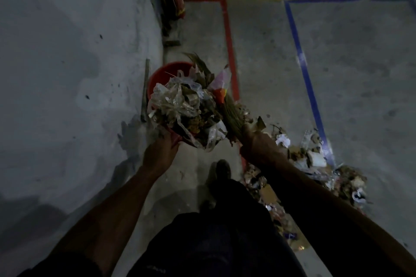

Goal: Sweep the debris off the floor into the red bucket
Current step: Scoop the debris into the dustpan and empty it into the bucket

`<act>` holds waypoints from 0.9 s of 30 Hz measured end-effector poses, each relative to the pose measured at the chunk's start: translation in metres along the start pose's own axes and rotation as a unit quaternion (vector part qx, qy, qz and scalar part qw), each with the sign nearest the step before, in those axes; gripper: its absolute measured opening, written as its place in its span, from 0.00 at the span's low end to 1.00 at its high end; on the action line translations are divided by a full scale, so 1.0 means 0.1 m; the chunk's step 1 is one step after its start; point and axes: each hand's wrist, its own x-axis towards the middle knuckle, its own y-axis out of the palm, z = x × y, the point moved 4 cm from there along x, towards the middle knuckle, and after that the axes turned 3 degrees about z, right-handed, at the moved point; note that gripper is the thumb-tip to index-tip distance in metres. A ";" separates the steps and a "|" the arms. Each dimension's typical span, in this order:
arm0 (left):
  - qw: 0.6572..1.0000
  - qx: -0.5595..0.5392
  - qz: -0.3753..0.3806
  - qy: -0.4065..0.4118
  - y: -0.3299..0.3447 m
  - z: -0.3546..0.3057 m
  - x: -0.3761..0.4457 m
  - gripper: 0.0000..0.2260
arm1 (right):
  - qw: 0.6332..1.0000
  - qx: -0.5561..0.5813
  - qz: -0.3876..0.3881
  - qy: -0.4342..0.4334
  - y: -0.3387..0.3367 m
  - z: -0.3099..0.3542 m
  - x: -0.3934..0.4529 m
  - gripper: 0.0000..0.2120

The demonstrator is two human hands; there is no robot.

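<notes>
Here your left hand (pixel 161 153) gripped the near edge of what looked like a red pan (pixel 175 139) heaped with debris (pixel 186 108), held over the red bucket (pixel 166 74), which stood on the floor (pixel 360 74) beside the wall (pixel 67 51). Your right hand (pixel 258 144) was closed around a broom (pixel 229 110) low on its bristle bundle, bristles lying against the heap's right side. The load was mostly crumpled plastic film, paper and dry scraps, so it probably handled light, soft and springy, and slippery film could have slid off the edges. Gripping the pan at its rim seemed right; the broom was best held close to the bristles to pin the heap while tipping. A lot more debris still lay on the floor to your right, near the blue tape (pixel 308 78), so the task looked far from done.
</notes>
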 end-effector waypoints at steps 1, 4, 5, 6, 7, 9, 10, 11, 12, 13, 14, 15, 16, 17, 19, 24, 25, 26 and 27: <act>1.000 0.000 0.007 -0.008 -0.02 0.01 0.13 0.24 | 1.000 0.008 0.013 -0.008 -0.03 0.02 0.16 0.31; 1.000 -0.010 0.016 -0.022 -0.08 0.02 0.49 0.21 | 0.999 0.022 0.022 -0.024 -0.13 0.03 0.64 0.29; 1.000 -0.011 0.020 -0.020 -0.10 0.03 0.61 0.20 | 0.999 0.014 0.027 -0.028 -0.17 0.04 0.77 0.29; 0.999 -0.012 0.027 -0.020 -0.11 0.04 0.73 0.19 | 0.999 0.003 0.032 -0.033 -0.20 0.05 0.91 0.28; 0.999 -0.015 0.033 -0.023 -0.12 0.05 0.84 0.19 | 0.998 -0.008 0.043 -0.036 -0.23 0.06 1.05 0.28; 0.998 -0.028 0.047 -0.044 -0.15 0.09 1.04 0.19 | 0.996 -0.021 0.076 -0.036 -0.30 0.08 1.29 0.28; 0.996 -0.027 0.054 -0.058 -0.17 0.11 1.13 0.19 | 0.995 -0.025 0.086 -0.038 -0.32 0.11 1.39 0.27; 0.996 -0.020 0.060 -0.068 -0.18 0.14 1.21 0.19 | 0.995 -0.029 0.091 -0.040 -0.35 0.14 1.49 0.26; 0.995 -0.015 0.069 -0.075 -0.20 0.16 1.29 0.18 | 0.994 -0.031 0.098 -0.041 -0.37 0.18 1.59 0.26; 0.994 -0.014 0.073 -0.075 -0.20 0.21 1.39 0.18 | 0.993 -0.035 0.106 -0.042 -0.38 0.23 1.69 0.25; 0.994 -0.015 0.079 -0.072 -0.22 0.24 1.49 0.17 | 0.992 -0.039 0.116 -0.038 -0.38 0.27 1.80 0.24; 0.995 -0.012 0.081 -0.062 -0.21 0.30 1.60 0.17 | 0.991 -0.035 0.125 -0.029 -0.38 0.31 1.90 0.23; 0.995 -0.006 0.084 -0.051 -0.22 0.34 1.71 0.17 | 0.990 -0.025 0.137 -0.017 -0.36 0.35 2.02 0.22; 0.996 -0.002 0.086 -0.038 -0.22 0.40 1.85 0.17 | 0.989 -0.016 0.148 -0.007 -0.36 0.39 2.14 0.22; 0.994 -0.006 0.100 -0.039 -0.26 0.51 2.13 0.18 | 0.986 -0.013 0.169 -0.005 -0.33 0.50 2.37 0.25; 0.986 0.013 0.159 -0.042 -0.33 0.75 2.93 0.24 | 0.975 -0.007 0.224 0.016 -0.18 0.78 3.03 0.23; 0.985 0.013 0.170 -0.029 -0.33 0.79 3.10 0.21 | 0.973 -0.002 0.229 0.022 -0.14 0.84 3.17 0.23; 0.982 0.012 0.185 -0.019 -0.36 0.79 3.27 0.19 | 0.972 0.007 0.232 0.030 -0.09 0.88 3.32 0.23; 0.979 0.018 0.203 -0.016 -0.37 0.81 3.45 0.17 | 0.971 0.025 0.233 0.042 -0.03 0.93 3.46 0.22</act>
